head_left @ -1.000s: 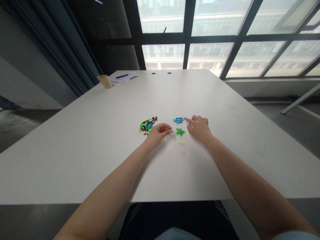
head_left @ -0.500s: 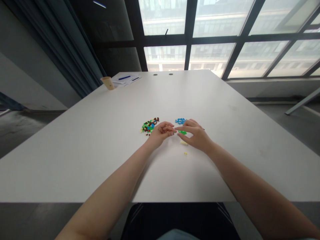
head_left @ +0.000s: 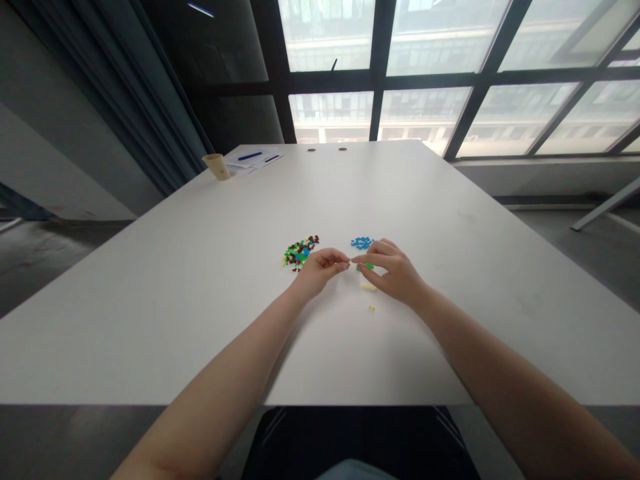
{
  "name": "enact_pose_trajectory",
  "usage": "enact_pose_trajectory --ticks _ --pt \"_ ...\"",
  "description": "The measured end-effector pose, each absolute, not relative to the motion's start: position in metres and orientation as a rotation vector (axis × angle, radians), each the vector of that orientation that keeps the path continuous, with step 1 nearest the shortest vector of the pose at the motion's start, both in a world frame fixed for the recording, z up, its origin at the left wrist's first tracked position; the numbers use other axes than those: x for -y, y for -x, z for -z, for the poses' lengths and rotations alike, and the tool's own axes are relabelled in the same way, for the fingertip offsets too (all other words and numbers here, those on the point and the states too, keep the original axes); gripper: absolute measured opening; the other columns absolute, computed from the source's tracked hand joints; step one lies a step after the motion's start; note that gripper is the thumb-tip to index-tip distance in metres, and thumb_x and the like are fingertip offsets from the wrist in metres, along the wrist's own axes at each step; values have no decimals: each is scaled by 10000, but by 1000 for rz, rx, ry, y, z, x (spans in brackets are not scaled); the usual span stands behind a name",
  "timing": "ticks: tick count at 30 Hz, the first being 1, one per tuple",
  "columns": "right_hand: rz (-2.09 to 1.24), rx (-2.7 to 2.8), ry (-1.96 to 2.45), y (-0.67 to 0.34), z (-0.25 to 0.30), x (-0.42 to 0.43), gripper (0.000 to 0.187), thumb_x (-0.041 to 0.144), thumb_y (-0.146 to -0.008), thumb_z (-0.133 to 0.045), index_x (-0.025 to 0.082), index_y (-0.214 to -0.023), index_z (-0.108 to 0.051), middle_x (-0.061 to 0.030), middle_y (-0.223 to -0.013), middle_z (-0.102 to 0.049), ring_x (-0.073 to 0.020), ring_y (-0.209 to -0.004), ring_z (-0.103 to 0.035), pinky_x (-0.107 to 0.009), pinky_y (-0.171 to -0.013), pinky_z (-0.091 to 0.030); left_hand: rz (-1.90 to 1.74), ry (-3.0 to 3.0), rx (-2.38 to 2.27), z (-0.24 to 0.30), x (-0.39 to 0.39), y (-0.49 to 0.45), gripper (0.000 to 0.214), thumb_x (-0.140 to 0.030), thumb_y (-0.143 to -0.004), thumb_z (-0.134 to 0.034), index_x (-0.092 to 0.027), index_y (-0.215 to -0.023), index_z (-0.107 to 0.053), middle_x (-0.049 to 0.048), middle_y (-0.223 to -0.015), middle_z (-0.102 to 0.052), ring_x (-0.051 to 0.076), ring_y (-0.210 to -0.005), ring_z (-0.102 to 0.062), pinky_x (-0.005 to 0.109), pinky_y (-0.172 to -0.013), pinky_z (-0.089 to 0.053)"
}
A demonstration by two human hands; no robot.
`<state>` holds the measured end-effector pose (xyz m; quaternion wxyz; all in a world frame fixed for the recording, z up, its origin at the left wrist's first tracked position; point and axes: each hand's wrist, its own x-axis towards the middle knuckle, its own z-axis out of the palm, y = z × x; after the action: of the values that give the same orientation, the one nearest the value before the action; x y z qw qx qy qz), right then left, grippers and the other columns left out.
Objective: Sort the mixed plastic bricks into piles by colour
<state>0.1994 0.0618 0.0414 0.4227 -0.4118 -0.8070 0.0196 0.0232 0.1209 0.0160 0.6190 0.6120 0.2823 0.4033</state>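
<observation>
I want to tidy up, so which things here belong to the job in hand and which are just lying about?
Seemingly in the job:
mixed pieces beside the left hand
blue pieces
green pieces, partly hidden by the right hand
pale yellow pieces
bright yellow pieces

Seemingly lying about:
cup
papers
blue pen

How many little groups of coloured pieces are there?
5: a mixed pile by the left hand; right of it, far to near, a blue group, a green group partly behind the right hand, a pale-yellow group and a yellow group. The hands may hide more.
</observation>
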Motion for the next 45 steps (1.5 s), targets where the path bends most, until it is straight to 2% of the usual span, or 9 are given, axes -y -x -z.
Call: enact_pose_trajectory --ticks 10,19,23,28,34,41,45 --pt "4 1961 971 -200 -42 -62 162 187 -778 -549 233 -896 -650 -11 -691 -522 -133 -675 -471 -289 -658 -407 -955 -1303 -613 -17 -119 -22 174 -195 -519 -761 -145 -629 -635 -15 -614 -624 80 -589 -555 217 -618 -441" --pt "19 2047 946 -194 -38 -60 132 233 -806 -544 243 -834 -672 -8 -679 -501 -122 -671 -441 -263 -657 -389 -817 -1380 -635 -20 -118 -23 150 -231 -553 -738 -128 -613 -649 -5 -581 -627 95 -583 -549 227 -632 -430" --pt "7 2074 975 -195 -37 -63 136 231 -811 -537 218 -802 -672 -15 -679 -509 -127 -684 -449 -258 -662 -390 -762 -1432 -678 -19 -117 -24 170 -266 -582 -721 -133 -678 -675 17 -653 -661 115 -636 -564 243 -669 -424" --pt "-54 2082 1299 -210 -30 -73 107 228 -784 -562 221 -779 -669 -25 -724 -542 -148 -735 -479 -282 -714 -381 -770 -1488 -793 -13 -125 -21 309 -339 -627 -688 -140 -863 -671 71 -832 -681 136 -732 -578 256 -699 -422" --pt "-282 1945 1884 -232 -11 -85 74 216 -716 -599 230 -712 -672 -14 -767 -556 -133 -709 -495 -261 -673 -360 -952 -1492 -1014 -13 -143 -6 381 -461 -649 -632 -155 -875 -638 71 -840 -660 132 -722 -569 255 -672 -424" --pt "-396 1960 1954 -236 -13 -86 152 245 -714 -595 260 -835 -687 -9 -797 -569 -126 -716 -505 -250 -675 -353 -1005 -1450 -1101 -23 -150 4 376 -468 -642 -623 -163 -861 -624 54 -829 -639 119 -691 -556 231 -612 -408" --pt "-371 1965 2001 -238 -16 -84 162 229 -725 -580 268 -836 -691 -12 -801 -578 -126 -726 -512 -250 -680 -351 -1101 -1453 -1192 -23 -160 18 345 -438 -652 -611 -164 -862 -623 39 -737 -622 121 -619 -532 225 -545 -381"
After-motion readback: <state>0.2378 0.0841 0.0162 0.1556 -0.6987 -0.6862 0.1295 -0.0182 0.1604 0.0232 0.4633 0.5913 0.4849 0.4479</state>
